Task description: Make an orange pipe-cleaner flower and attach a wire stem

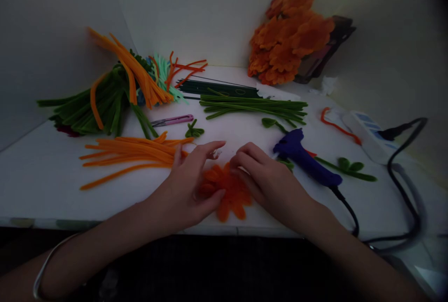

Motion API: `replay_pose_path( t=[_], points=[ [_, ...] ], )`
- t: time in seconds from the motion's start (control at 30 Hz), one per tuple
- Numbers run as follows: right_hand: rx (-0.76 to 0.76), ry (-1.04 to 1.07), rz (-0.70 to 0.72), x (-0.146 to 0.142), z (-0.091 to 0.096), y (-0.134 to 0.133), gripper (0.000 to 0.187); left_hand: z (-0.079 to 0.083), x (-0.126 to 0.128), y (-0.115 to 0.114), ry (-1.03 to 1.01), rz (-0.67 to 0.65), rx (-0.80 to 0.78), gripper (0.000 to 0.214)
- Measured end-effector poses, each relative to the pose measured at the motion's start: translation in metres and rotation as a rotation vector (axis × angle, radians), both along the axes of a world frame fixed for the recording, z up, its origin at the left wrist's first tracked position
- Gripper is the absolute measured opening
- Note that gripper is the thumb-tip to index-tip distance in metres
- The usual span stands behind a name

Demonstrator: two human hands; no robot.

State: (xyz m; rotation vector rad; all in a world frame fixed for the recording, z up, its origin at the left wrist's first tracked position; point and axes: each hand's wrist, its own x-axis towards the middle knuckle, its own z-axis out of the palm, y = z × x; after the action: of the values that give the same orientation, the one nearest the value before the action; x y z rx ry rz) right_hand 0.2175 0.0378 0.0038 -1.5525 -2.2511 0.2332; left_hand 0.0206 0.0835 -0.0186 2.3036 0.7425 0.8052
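An orange flower lies on the white table, just below the middle of the frame and close to the table's near edge. It sits between the left hand and the right hand, which reach in from the lower left and lower right. The left hand is spread wide, thumb well apart from the fingers; the thumb tip comes over the flower's left part, though whether it presses on the petals cannot be told. The right hand is narrow, its fingers bent and drawn together at the flower's upper right; the fingertips are partly hidden, so I cannot tell whether they pinch a petal or anything else.

The flower is bright orange and fuzzy, with rounded, separate petals fanning out from the centre. The lower petals show plainly, pointing to the bottom of the frame; the left ones are partly covered by the left hand, and the upper right ones run under the right hand. The centre looks blurred in the dim light.

Left of centre, orange fuzzy stems lie in a loose row, their right ends behind the left hand. Right of centre, a dark blue glue gun lies just beyond the right hand. A bunch of similar orange flowers stands at the upper right.
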Motion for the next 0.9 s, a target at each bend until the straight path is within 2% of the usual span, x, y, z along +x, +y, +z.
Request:
replay_pose_path(
  t=[0.1, 0.23, 0.3, 0.4, 0.5, 0.63, 0.9],
  points=[
    [-0.072, 0.253, 0.032, 0.005, 0.009, 0.000, 0.012, -0.002, -0.001, 0.000, -0.018, -0.008, -0.028, 0.068],
    [-0.340, 0.661, 0.042, 0.017, 0.014, 0.001, 0.016, -0.002, -0.001, 0.001, -0.008, 0.000, -0.041, 0.068],
    [-0.348, 0.741, 0.016, 0.023, 0.015, 0.002, 0.017, -0.001, 0.000, 0.000, 0.005, 0.003, -0.054, 0.066],
    [-0.149, 0.545, -0.070, 0.027, 0.014, 0.003, 0.011, 0.000, 0.000, 0.000, 0.016, 0.012, -0.057, 0.066],
    [-0.042, 0.224, -0.022, 0.024, 0.010, 0.002, 0.005, -0.001, 0.000, -0.001, -0.006, -0.004, -0.076, 0.066],
    [-0.083, 0.077, -0.032, 0.018, 0.003, 0.003, 0.007, -0.004, -0.001, -0.001, -0.038, -0.028, -0.129, 0.068],
    [-0.124, 0.055, -0.024, 0.008, -0.003, 0.002, 0.007, -0.006, -0.001, -0.002, -0.065, -0.047, -0.158, 0.066]
  ],
)
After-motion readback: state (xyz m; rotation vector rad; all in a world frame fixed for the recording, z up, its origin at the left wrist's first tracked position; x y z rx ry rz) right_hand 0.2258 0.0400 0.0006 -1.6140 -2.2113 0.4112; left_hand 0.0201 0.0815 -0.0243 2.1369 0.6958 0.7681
